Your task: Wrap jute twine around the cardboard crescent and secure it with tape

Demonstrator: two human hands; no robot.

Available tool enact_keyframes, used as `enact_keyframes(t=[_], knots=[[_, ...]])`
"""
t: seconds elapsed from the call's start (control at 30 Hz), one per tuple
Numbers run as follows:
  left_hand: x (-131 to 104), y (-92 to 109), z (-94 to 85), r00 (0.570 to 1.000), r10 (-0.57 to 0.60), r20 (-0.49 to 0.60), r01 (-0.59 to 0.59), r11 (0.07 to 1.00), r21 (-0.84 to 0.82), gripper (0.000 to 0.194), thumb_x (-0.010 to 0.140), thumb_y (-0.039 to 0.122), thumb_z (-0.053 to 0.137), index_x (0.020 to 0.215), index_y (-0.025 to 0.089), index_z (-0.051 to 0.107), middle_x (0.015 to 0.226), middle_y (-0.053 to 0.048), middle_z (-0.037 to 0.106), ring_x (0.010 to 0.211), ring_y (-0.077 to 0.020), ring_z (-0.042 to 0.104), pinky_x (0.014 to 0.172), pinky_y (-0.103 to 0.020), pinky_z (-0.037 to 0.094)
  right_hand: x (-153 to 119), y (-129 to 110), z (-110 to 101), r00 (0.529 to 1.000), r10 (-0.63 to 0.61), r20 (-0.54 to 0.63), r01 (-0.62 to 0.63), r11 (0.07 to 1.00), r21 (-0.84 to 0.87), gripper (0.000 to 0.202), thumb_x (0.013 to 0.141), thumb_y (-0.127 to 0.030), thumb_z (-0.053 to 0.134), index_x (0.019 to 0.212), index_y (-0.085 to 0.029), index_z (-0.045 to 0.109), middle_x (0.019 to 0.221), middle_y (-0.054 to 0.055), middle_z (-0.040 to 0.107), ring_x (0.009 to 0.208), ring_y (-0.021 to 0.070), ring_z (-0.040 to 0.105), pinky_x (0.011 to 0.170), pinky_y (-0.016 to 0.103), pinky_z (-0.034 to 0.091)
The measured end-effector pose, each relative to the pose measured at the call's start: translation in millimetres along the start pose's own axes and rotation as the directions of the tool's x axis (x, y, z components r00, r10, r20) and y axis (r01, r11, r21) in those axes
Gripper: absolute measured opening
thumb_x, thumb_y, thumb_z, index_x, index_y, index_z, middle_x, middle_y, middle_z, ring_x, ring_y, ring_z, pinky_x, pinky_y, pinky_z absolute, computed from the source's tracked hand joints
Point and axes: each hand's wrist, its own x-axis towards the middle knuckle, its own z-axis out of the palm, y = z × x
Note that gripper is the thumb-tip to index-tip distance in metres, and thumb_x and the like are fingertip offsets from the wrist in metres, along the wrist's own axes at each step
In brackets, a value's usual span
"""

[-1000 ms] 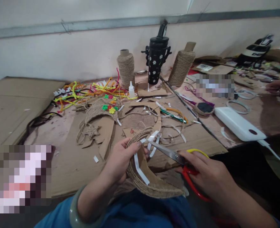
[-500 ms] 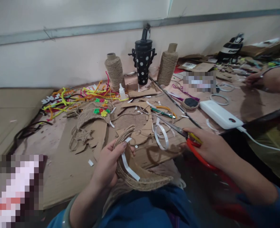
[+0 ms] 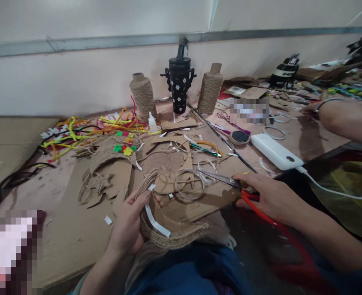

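Observation:
My left hand (image 3: 128, 223) is closed on the upper arm of a cardboard crescent (image 3: 183, 239) with jute twine wound along its outer band. White strips of tape (image 3: 158, 221) lie on its inner cardboard face, one near my thumb. In my right hand (image 3: 269, 196) is a pair of scissors (image 3: 222, 178) with red handles, the blades pointing left over the table. Just past the blade tips is a ring-shaped roll of tape (image 3: 176, 186), with a second white loop behind it. My right fingers are wrapped around the handles and partly hidden.
Behind are twine spools (image 3: 142, 96), a black tumbler (image 3: 178, 88), a glue bottle (image 3: 152, 123) and colourful pipe cleaners (image 3: 73, 129). A flower-trimmed twine crescent (image 3: 102, 153) lies left. At right are a white power bank (image 3: 276, 151) with a cable and another person's arm (image 3: 343, 116).
The tape ring, which stood tilted by the scissor blades, now sits further left and lower. The whole view has shifted slightly; both hands keep their holds.

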Motion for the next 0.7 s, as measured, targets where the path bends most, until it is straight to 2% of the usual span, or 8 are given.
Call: enact_keyframes(t=[0.07,0.17,0.27,0.4,0.5,0.57,0.63,0.7], knots=[[2,-2,-1.9,1.000,0.025,0.013,-0.025,1.000,0.001,0.018,0.058,0.027,0.078,0.065,0.014,0.067,0.056,-0.002,0.068,0.050,-0.0137,0.063,0.048,-0.020,0.053,4,4,-5,0.997,0.071,0.026,-0.071,0.997,0.008,0.045,0.077,-0.043,0.057,0.118,-0.022,0.058,0.106,0.009,0.069,0.088,0.0269,0.067,0.068,0.034,0.052],[4,-3,-4.2,0.999,0.035,0.007,-0.035,0.999,0.009,0.020,0.057,0.028,0.079,0.064,0.014,0.068,0.056,-0.002,0.067,0.050,-0.0136,0.062,0.046,-0.019,0.053,21,12,-9,0.957,0.288,0.029,-0.283,0.952,-0.117,0.046,0.081,-0.038,0.051,0.123,-0.018,0.052,0.093,0.011,0.071,0.076,0.0272,0.068,0.059,0.032,0.049],[6,-5,-5.4,0.999,0.040,-0.018,-0.040,0.999,0.014,0.021,0.055,0.030,0.080,0.063,0.014,0.068,0.056,-0.002,0.067,0.050,-0.0138,0.063,0.046,-0.020,0.053,38,19,-9,0.937,0.349,0.007,-0.341,0.920,-0.195,0.044,0.083,-0.036,0.049,0.121,-0.014,0.050,0.088,0.013,0.070,0.078,0.0285,0.067,0.060,0.033,0.047],[6,-6,-7.2,0.998,0.047,-0.032,-0.046,0.998,0.043,0.022,0.056,0.031,0.079,0.065,0.014,0.068,0.056,-0.001,0.067,0.048,-0.0132,0.062,0.046,-0.020,0.053,46,10,-11,0.955,0.296,0.030,-0.276,0.917,-0.288,0.036,0.083,-0.040,0.049,0.107,-0.015,0.059,0.093,0.016,0.068,0.086,0.0340,0.065,0.060,0.036,0.044],[6,-8,-8.8,0.999,0.040,-0.031,-0.039,0.999,0.038,0.023,0.056,0.031,0.080,0.065,0.014,0.068,0.056,-0.001,0.067,0.048,-0.0131,0.062,0.045,-0.019,0.053,48,-17,-17,0.970,0.243,-0.011,-0.233,0.915,-0.330,0.029,0.088,-0.035,0.044,0.097,-0.015,0.063,0.094,0.017,0.067,0.090,0.0338,0.063,0.061,0.035,0.042],[6,-8,-9.7,0.999,0.032,-0.035,-0.031,0.999,0.027,0.024,0.055,0.032,0.080,0.066,0.014,0.067,0.056,-0.001,0.067,0.048,-0.0129,0.062,0.046,-0.019,0.053,57,-42,-17,0.990,0.120,-0.070,-0.134,0.957,-0.255,0.029,0.092,-0.029,0.038,0.090,-0.016,0.064,0.094,0.015,0.067,0.089,0.0287,0.063,0.063,0.033,0.042],[6,-9,-10.1,0.999,0.026,-0.042,-0.025,0.999,0.024,0.025,0.054,0.032,0.081,0.065,0.014,0.067,0.056,-0.001,0.068,0.048,-0.0128,0.062,0.046,-0.019,0.053,71,-66,-12,0.995,-0.097,0.005,0.096,0.987,-0.127,0.026,0.092,-0.029,0.042,0.086,-0.018,0.065,0.092,0.011,0.068,0.088,0.0234,0.063,0.066,0.029,0.042],[5,-9,-9.4,0.999,0.014,-0.050,-0.013,1.000,0.007,0.026,0.052,0.031,0.082,0.065,0.014,0.067,0.055,-0.002,0.068,0.048,-0.0134,0.062,0.047,-0.020,0.054,87,-82,-4,0.992,-0.128,-0.001,0.128,0.987,-0.095,0.020,0.088,-0.030,0.048,0.086,-0.018,0.065,0.092,0.011,0.068,0.085,0.0222,0.063,0.063,0.028,0.042]])
